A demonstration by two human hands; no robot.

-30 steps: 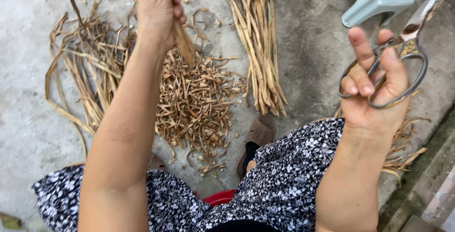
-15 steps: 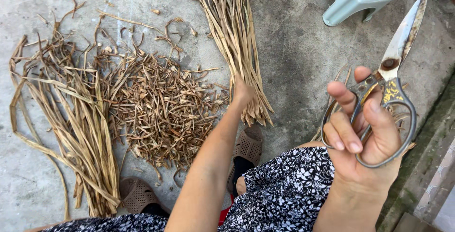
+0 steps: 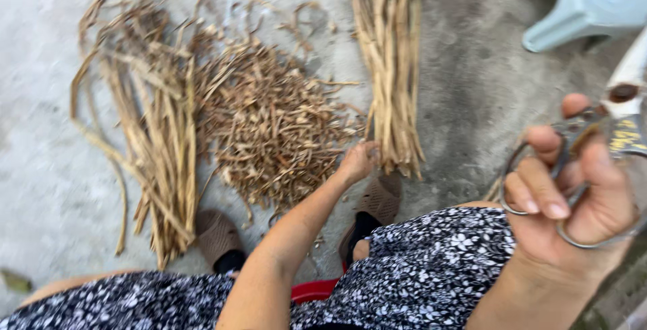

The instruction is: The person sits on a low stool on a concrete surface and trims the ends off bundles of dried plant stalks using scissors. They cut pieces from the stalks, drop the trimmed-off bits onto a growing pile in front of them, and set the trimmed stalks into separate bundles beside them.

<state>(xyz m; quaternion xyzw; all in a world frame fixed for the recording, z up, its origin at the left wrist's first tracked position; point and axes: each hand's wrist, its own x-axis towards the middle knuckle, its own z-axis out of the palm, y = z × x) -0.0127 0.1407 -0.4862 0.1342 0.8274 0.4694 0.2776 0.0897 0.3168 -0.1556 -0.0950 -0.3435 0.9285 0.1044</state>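
Left hand (image 3: pixel 357 161) reaches down to the lower end of a straight bundle of dry stalks (image 3: pixel 391 67) lying on the concrete floor (image 3: pixel 472 101); fingers curled at the bundle's edge, grip unclear through blur. Right hand (image 3: pixel 573 195) closed through the loops of metal scissors (image 3: pixel 606 134), raised at right, blades pointing up out of frame. Heap of short cut pieces (image 3: pixel 269 128) just left of the bundle; longer loose stalks (image 3: pixel 155 128) further left. Brown sandals (image 3: pixel 219 235) below. Pale plastic stool (image 3: pixel 586 3) top right.
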